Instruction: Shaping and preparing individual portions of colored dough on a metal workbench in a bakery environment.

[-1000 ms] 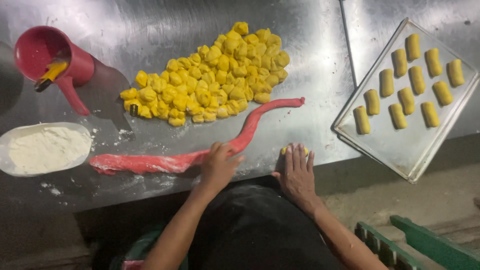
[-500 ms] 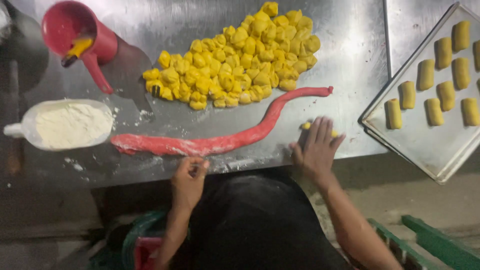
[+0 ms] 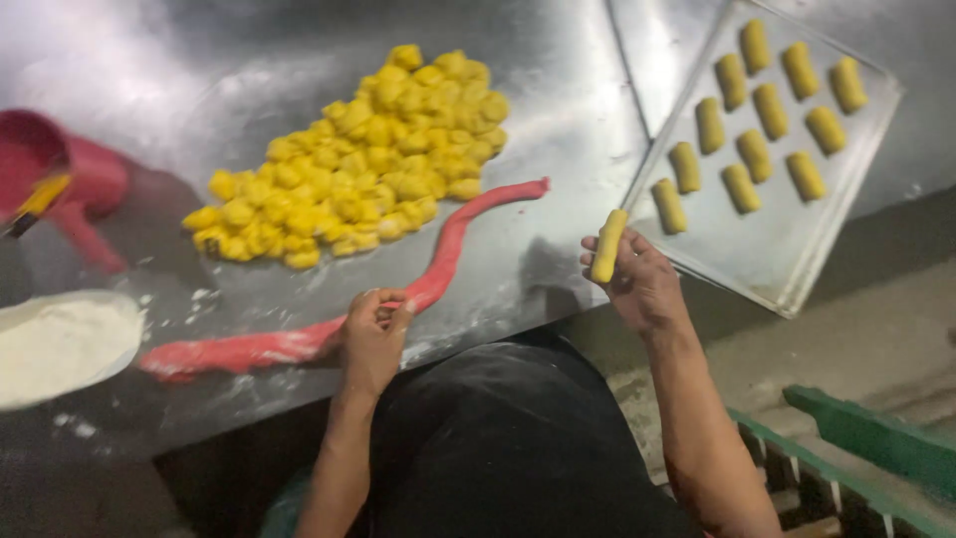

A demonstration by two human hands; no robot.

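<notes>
A long red dough rope [image 3: 453,249] snakes across the steel table [image 3: 558,249]. My left hand [image 3: 373,339] pinches it near its middle. My right hand [image 3: 637,279] is lifted off the table and holds a rolled yellow dough stick [image 3: 607,246] by the near corner of a metal baking tray [image 3: 777,249]. Several yellow dough sticks [image 3: 754,154] lie in rows on that tray. A heap of yellow dough pieces [image 3: 363,164] sits beyond the rope.
A red jug [image 3: 70,179] with a yellow-handled tool stands at the far left. A white bowl of flour [image 3: 60,344] lies at the left near edge. Green slatted crates [image 3: 856,448] sit on the floor at the lower right.
My right hand rolled a yellow piece on the table, then lifted it toward the tray as a stick. My left hand moved onto the red rope and pinched it.
</notes>
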